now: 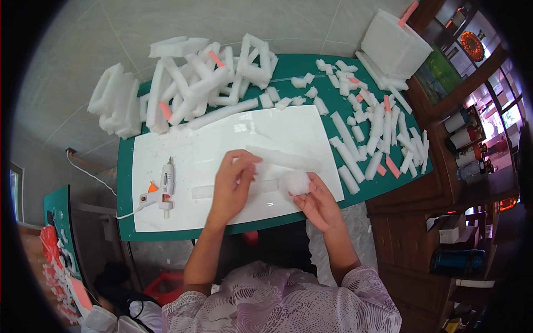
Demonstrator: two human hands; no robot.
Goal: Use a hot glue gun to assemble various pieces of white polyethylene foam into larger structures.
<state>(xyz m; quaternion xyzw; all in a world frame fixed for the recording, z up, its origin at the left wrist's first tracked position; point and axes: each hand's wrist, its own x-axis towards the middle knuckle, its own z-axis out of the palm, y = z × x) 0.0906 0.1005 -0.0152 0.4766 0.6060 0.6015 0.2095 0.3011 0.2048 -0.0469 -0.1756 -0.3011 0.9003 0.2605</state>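
Note:
Over the white board (155,213), my right hand (322,208) grips a small, chunky white foam piece (297,182) between thumb and fingers. My left hand (233,180) is to the left of it, fingers loosely bent and apart, with nothing visible in them. Close to its fingertips is the left end of a long white foam strip (286,158), which slants across the board. A second, flatter translucent-white strip (264,186) lies nearer to me, partly hidden behind my left hand.
A white glue gun (166,186) with an orange part rests on the board's left. White foam frames (194,83) are heaped at the back left. Loose foam pieces (355,139) cover the green table's (305,222) right side. A large foam block (394,44) stands at the far right corner.

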